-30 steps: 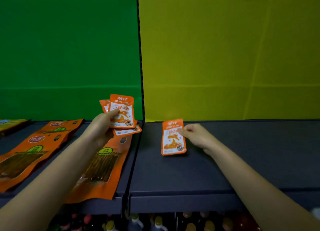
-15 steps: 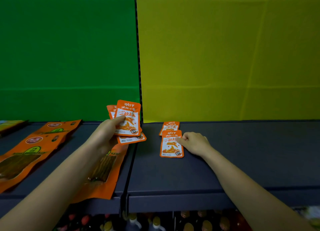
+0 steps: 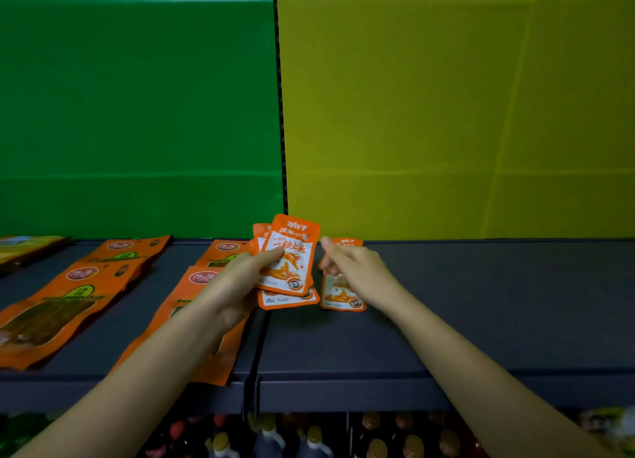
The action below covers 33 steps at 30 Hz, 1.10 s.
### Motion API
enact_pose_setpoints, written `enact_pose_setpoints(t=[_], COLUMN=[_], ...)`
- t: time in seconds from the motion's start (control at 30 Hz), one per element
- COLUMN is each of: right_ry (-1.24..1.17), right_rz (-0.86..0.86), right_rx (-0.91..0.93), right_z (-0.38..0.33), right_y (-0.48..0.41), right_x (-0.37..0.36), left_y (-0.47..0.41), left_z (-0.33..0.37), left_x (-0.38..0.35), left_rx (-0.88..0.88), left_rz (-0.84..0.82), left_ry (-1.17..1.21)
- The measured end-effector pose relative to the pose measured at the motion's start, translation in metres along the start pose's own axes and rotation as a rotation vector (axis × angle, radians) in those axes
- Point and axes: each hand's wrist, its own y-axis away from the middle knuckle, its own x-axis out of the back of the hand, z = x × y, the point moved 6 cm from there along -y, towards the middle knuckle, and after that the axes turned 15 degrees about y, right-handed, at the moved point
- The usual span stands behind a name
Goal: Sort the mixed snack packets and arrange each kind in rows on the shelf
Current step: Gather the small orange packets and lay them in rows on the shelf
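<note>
Fingers (image 3: 266, 256) of left hand (image 3: 237, 285) curl round fan of small orange packets (image 3: 292, 261), frame centre; right hand (image 3: 357, 272) fingers loosely bent, just right of fan, above two flat packets (image 3: 343, 298) on shelf (image 3: 481, 303); long packets (image 3: 62, 306) lower left.

On the left section of the shelf (image 3: 144, 313), long packets lie in two front-to-back rows: an outer row (image 3: 68, 296) far left and an inner row (image 3: 202, 279) beside the seam between sections, partly under the left forearm. Above that seam the left hand (image 3: 237, 282) holds a fan of small packets (image 3: 292, 258). Just right of it, on the right section, lie a near small packet (image 3: 343, 296), partly under the right hand (image 3: 357, 268), and a far small packet (image 3: 347, 242) behind it by the back wall. Bottles (image 3: 309, 437) stand below the shelf.
</note>
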Motion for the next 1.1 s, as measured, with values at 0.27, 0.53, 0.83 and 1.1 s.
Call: enact_pose_setpoints(t=[0.27,0.53,0.83,1.1], right_ry=[-0.263,-0.374,0.165,0.433], right_rz=[0.013,-0.045,-0.206,-0.253], right_rx=[0.044,-0.037,-0.110,-0.115], right_z=[-0.005,0.029,0.048,0.039], right_y=[0.002,0.026,0.053,0.054], right_x=[-0.008,0.008,0.001,0.006], left_y=[0.006,-0.003,0.004,0.002], left_z=[-0.005,0.021,0.037,0.031], left_x=[-0.011,0.019,0.014,-0.001], left_rx=[0.021,-0.081,-0.066,-0.034], left_rz=[-0.054,0.068,0.019,-0.044], left_ry=[0.059,0.043,0.014,-0.041])
